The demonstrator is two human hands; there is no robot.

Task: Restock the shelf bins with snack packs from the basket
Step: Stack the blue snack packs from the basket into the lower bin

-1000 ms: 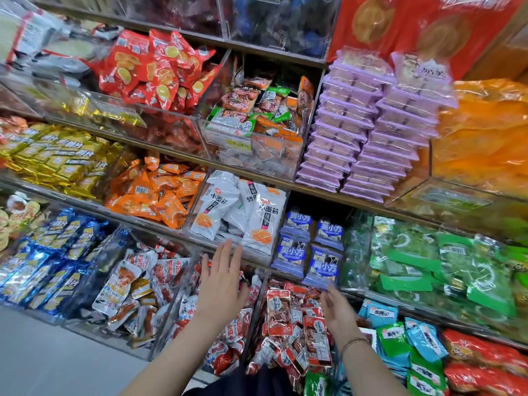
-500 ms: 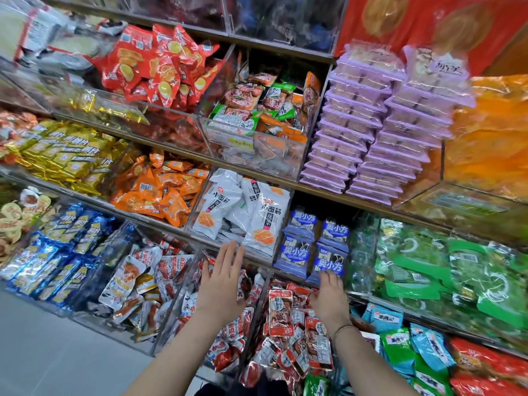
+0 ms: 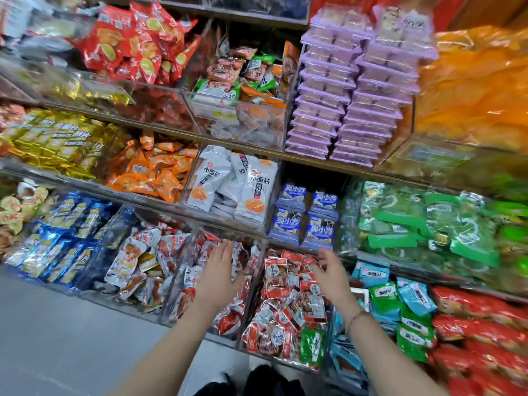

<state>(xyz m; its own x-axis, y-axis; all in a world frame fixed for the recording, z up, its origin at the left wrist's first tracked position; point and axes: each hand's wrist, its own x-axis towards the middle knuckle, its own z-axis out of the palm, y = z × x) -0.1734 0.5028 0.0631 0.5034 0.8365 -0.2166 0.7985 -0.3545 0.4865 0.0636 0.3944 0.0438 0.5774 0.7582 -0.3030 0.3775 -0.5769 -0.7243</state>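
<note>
Low on the shelving, over a clear shelf bin [image 3: 175,292] heaped with red-and-white snack packs [image 3: 228,318]: left hand [image 3: 218,274], palm down, fingers straight and close together, gripping nothing. Whether touching the heap or just above it, impossible to tell.

Just to the right, past a clear divider [image 3: 253,298]: red-framed meat snack packs [image 3: 275,277], one upright near the back, the rest lying jumbled, a green pack [image 3: 313,344] at the front corner. Over the back right of that heap: right hand [image 3: 333,277], fingers loosely bent and spread, empty, a thin bracelet [image 3: 355,317] on the wrist. Fingertips [image 3: 321,254] just below the blue-violet packs [image 3: 320,230], stacked two by two on the tier above.

Beside those on the left, white packs with an orange disc [image 3: 254,192]; further left, orange packs [image 3: 154,172], then yellow foil packs [image 3: 57,138]. On the right of the same tier, green packs [image 3: 428,224] behind clear plastic.

One tier up, lilac trays [image 3: 343,110] in two tall stacks, next to a bin of mixed green and orange packs [image 3: 243,81].

On the lowest tier, left of the hands: pale packs with orange print [image 3: 128,258], then blue foil packs [image 3: 65,232]. Right of the hands: light-blue and green packs [image 3: 411,298], then red packs [image 3: 471,318], blurred.

Below left, grey floor [image 3: 71,338].
</note>
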